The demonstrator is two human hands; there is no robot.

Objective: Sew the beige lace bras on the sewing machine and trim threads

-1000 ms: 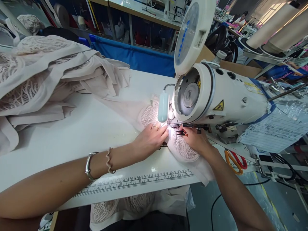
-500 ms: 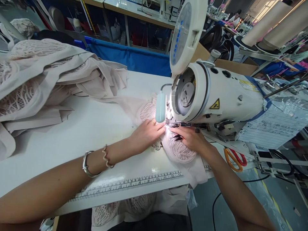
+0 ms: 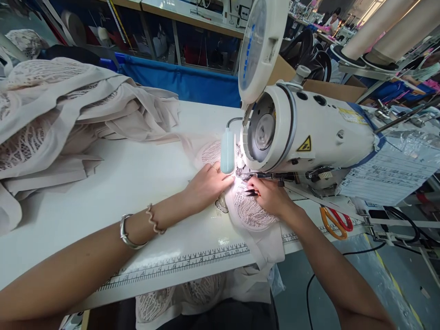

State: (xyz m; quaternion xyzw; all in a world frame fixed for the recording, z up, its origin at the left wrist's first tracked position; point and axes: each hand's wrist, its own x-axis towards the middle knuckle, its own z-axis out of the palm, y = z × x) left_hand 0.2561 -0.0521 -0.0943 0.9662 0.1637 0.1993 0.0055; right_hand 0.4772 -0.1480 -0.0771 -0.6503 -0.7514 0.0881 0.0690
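below the lamp, left hand palm-down on pale fabric

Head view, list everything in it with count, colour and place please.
Table: one, white, centre
Sewing machine: one, white, table's right
Lamp: one, pale teal, beside machine
Garment: one, pale pink, at the machine
Snips: one, black-bladed, over garment
Cloth pile: one, beige, table's left
Scale: one, black-marked, near table edge
Handles: two, orange and red, table's right
Paper: at least one, white, right
Box: one, brown, behind machine
Rolls: two, pale grey, top right
Cloth sheet: one, blue, behind table
Lap cloth: count unclear, beige, below table edge
Co-worker: at least one, colour unclear, top right
Far clutter: too small to count
Bracelets: two, silver and beige, left wrist
Left hand: one, bare, on garment
Right hand: one, bare, holding snips
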